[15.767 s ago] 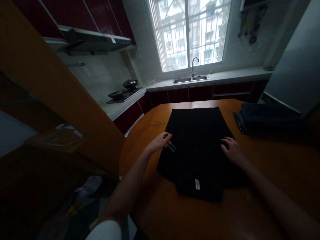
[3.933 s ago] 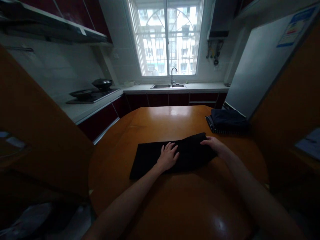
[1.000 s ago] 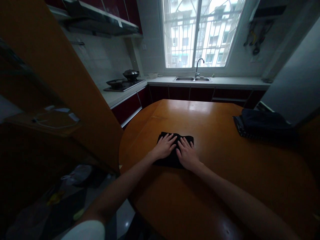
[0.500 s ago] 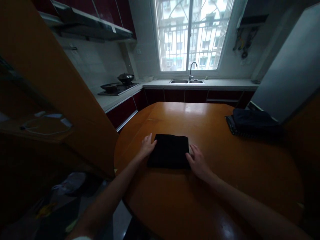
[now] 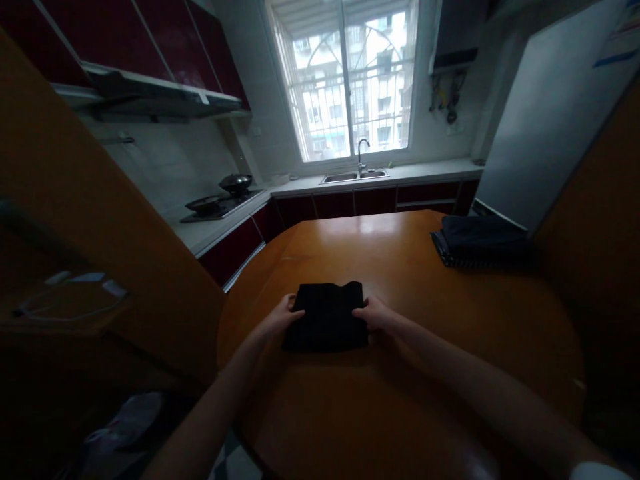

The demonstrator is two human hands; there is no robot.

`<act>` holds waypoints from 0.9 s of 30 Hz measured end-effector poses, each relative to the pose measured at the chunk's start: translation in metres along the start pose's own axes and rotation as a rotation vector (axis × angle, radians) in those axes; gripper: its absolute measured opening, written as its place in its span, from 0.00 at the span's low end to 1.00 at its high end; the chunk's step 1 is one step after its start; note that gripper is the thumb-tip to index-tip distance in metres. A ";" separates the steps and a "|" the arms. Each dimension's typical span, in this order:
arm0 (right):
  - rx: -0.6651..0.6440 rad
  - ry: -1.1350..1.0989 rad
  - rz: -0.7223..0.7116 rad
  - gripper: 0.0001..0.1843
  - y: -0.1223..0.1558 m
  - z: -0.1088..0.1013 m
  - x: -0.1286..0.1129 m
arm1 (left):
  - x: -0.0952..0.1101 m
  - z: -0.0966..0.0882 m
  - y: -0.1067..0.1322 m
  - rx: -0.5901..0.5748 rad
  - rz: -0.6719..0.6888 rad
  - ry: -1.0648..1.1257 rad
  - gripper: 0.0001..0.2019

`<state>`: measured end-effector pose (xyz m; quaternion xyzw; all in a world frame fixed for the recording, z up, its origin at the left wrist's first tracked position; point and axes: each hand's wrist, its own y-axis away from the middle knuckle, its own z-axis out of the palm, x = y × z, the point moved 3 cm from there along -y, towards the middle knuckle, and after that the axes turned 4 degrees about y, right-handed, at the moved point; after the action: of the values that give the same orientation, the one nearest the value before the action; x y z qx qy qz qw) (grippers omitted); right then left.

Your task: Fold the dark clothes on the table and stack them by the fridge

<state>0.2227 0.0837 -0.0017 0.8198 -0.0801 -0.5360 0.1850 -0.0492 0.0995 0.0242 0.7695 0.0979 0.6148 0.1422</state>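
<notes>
A folded black garment [image 5: 327,320], its exact kind too dark to make out, is in front of me over the wooden table [image 5: 380,260]. My left hand [image 5: 284,316] grips its left side, thumb on top and the other fingers underneath. On the opposite side my right hand [image 5: 375,315] pinches the edge the same way, its fingers mostly hidden below the cloth. The garment's far edge bends in a small wave near the right corner.
A stack of folded dark clothes [image 5: 483,240] lies at the table's right rear. Beyond the table are a counter with a sink [image 5: 355,176], and a stove with a lidded wok [image 5: 235,183]. A wooden cabinet [image 5: 150,280] stands close on the left, a fridge [image 5: 540,127] on the right.
Both hands have closed on the garment's sides, where before they rested beside it with fingers spread. Its far edge now bends. The camera view has tilted up and turned slightly right.
</notes>
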 end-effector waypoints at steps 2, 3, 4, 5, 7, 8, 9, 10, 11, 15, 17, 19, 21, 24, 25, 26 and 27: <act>0.005 -0.108 0.000 0.13 0.004 -0.005 0.006 | -0.002 0.011 0.003 0.007 0.036 0.057 0.49; 0.002 -0.167 0.002 0.14 0.007 -0.010 0.010 | -0.004 0.018 0.004 -0.008 0.045 0.077 0.50; -0.001 -0.221 0.005 0.14 0.009 -0.017 0.015 | -0.005 0.024 0.005 -0.019 0.043 0.093 0.47; 0.004 -0.265 0.011 0.14 0.011 -0.026 0.021 | -0.005 0.032 0.005 -0.031 0.033 0.108 0.42; 0.046 -0.323 0.021 0.15 0.016 -0.051 0.036 | -0.003 0.053 0.004 -0.046 -0.003 0.123 0.31; 0.079 -0.343 0.020 0.15 0.018 -0.067 0.043 | 0.000 0.066 0.004 -0.043 -0.013 0.116 0.27; 0.119 -0.356 0.009 0.16 0.021 -0.085 0.050 | 0.005 0.081 0.003 -0.032 -0.006 0.100 0.24; 0.160 -0.366 -0.013 0.16 0.023 -0.104 0.055 | 0.012 0.098 0.001 -0.019 0.017 0.081 0.22; 0.198 -0.372 -0.045 0.15 0.026 -0.125 0.060 | 0.021 0.116 0.000 -0.009 0.054 0.067 0.21; 0.298 -0.382 -0.141 0.14 0.039 -0.217 0.067 | 0.076 0.202 -0.017 -0.077 0.242 0.098 0.24; 0.388 -0.392 -0.160 0.17 0.043 -0.270 0.068 | 0.112 0.246 -0.034 -0.133 0.348 0.103 0.26; 0.519 -0.368 -0.211 0.20 0.043 -0.327 0.065 | 0.151 0.289 -0.055 -0.173 0.470 0.055 0.28; 0.644 -0.280 -0.284 0.20 0.035 -0.383 0.060 | 0.190 0.330 -0.079 -0.180 0.613 -0.012 0.29; 0.861 -0.036 -0.315 0.20 0.012 -0.455 0.052 | 0.239 0.388 -0.113 -0.186 0.856 -0.033 0.28; 0.928 0.039 -0.298 0.20 0.002 -0.473 0.052 | 0.249 0.406 -0.125 -0.193 0.908 -0.030 0.29; 0.986 0.099 -0.281 0.21 -0.009 -0.488 0.053 | 0.256 0.423 -0.136 -0.201 0.937 -0.036 0.30; 1.027 0.144 -0.259 0.21 -0.019 -0.498 0.056 | 0.259 0.439 -0.147 -0.200 0.945 -0.054 0.31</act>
<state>0.6973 0.1914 0.1213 0.8427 -0.2174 -0.3886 -0.3026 0.4400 0.2788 0.1227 0.7278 -0.3259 0.5984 -0.0769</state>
